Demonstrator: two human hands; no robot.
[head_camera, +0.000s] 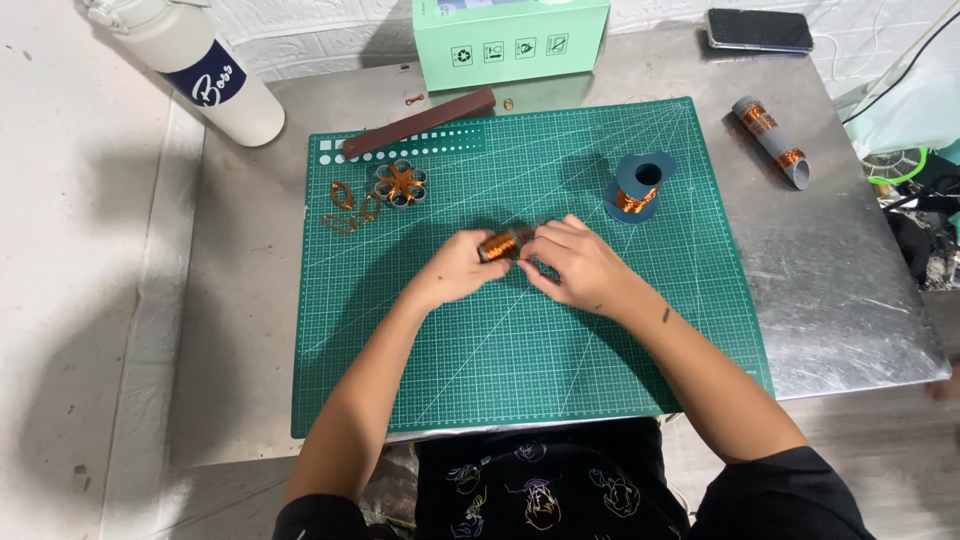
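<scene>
Head view: both hands meet over the middle of the green mat (520, 380) on the table (840, 280). Left hand (455, 270) and right hand (575, 265) are each clamped on a small coil (500, 243) of copper wire held between them, just above the mat. Near the mat's far edge stands a blue spool (638, 187); by its far left corner lie wire petals (350, 208), a wire flower (400, 183) and a brown strip (420, 122)
</scene>
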